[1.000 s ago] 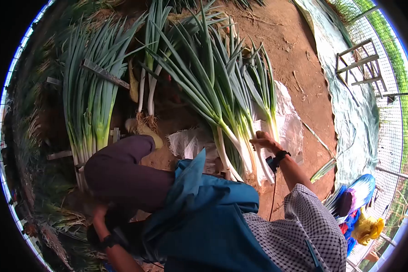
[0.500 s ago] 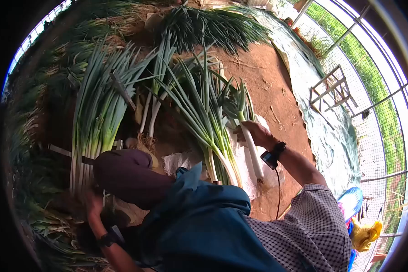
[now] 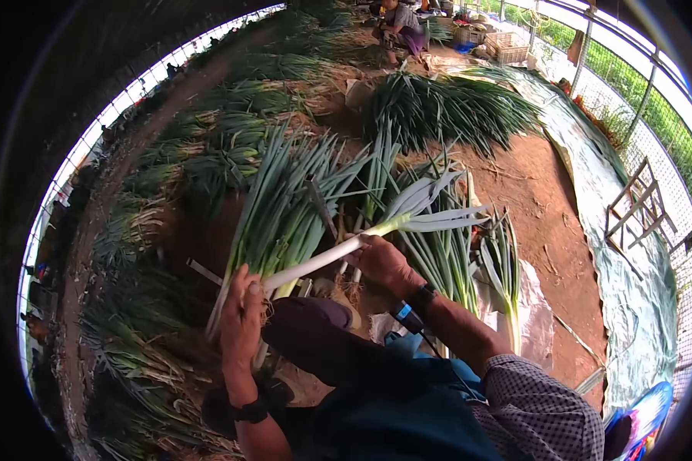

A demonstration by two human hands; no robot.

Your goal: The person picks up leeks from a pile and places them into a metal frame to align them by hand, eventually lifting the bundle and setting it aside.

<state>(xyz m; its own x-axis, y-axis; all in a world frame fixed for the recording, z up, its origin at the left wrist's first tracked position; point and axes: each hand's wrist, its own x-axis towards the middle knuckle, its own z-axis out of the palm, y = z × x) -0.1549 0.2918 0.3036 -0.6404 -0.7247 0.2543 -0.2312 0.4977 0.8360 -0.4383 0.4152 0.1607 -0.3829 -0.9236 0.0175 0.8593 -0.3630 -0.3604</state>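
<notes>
One leek, with a thick white shaft and spread grey-green leaves, lies slantwise across the front of me. My right hand is closed around the upper shaft, just below the leaves. At the root end, my left hand has its fingers against the shaft; part of its grip is hidden. Behind the leek stands a large bundle of leeks between metal bars. To the right, more leeks lie on a pale sheet, with a smaller bunch beside them.
A big heap of leeks lies ahead on the brown soil. Rows of leeks cover the left side. On the right are a light tarp and a wooden frame. Another person crouches farther back near a crate.
My right hand has brought the leek left from the sheet and tilted it across. My left hand has risen from the bundle's base to its root end. The view has shifted left and upward.
</notes>
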